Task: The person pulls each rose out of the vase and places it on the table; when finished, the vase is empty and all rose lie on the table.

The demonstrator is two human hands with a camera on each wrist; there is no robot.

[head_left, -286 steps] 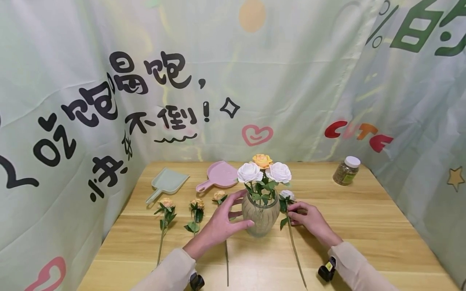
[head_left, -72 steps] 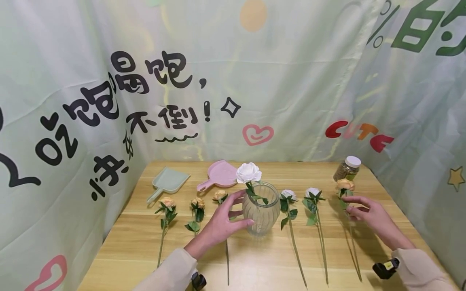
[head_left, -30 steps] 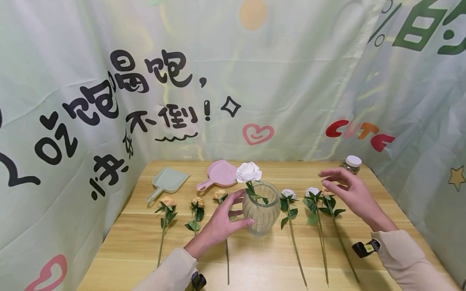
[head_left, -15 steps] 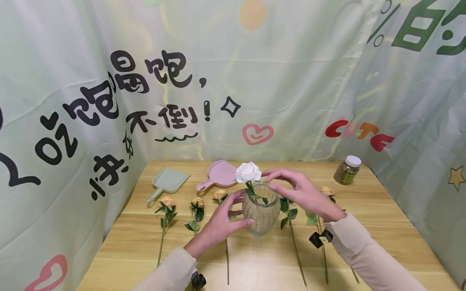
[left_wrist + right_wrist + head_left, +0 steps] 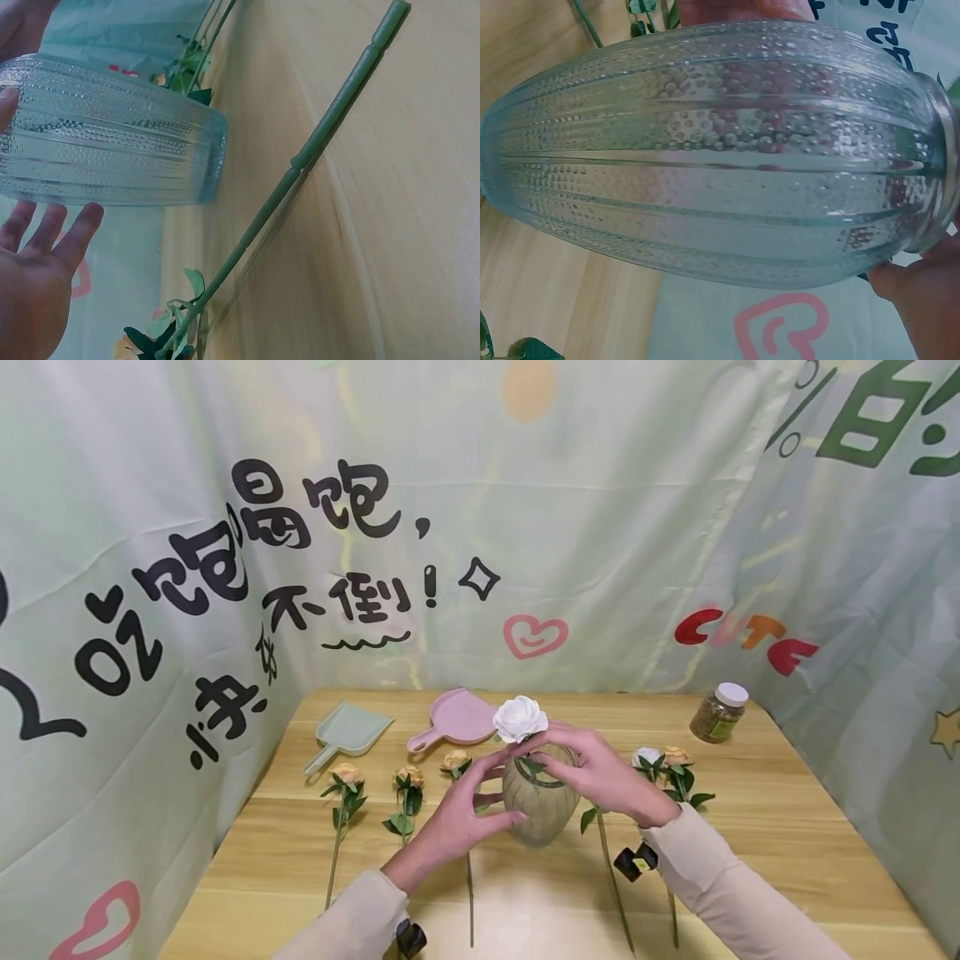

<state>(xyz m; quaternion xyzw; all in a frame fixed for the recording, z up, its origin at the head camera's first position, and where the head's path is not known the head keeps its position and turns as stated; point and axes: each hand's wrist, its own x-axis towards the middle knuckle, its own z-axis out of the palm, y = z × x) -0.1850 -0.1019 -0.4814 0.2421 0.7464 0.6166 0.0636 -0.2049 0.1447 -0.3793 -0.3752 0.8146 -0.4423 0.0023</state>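
Note:
A ribbed clear glass vase [image 5: 536, 818] stands upright on the table, with one white rose [image 5: 521, 719] leaning leftward in its mouth. My left hand [image 5: 442, 839] holds the vase's left side, thumb in front and fingers behind. In the left wrist view, fingertips touch the glass vase [image 5: 112, 142]. My right hand [image 5: 600, 768] is over the rim and pinches the rose's stem just below the bloom; the exact contact is partly hidden. The right wrist view is mostly filled by the vase [image 5: 705, 150]. The rose's lower stem is hard to see through the textured glass.
Orange roses [image 5: 347, 774] lie in a row to the left, one partly under my left hand. To the right lie a white rose [image 5: 647, 757] and an orange rose [image 5: 677, 756]. Behind are a green dustpan [image 5: 352, 729], a pink dustpan [image 5: 457, 718] and a lidded jar [image 5: 717, 714].
Two roses, one white and one orange, have gone from the vase to the table on the right. My right hand has let go of the orange one and moved left to the remaining white rose.

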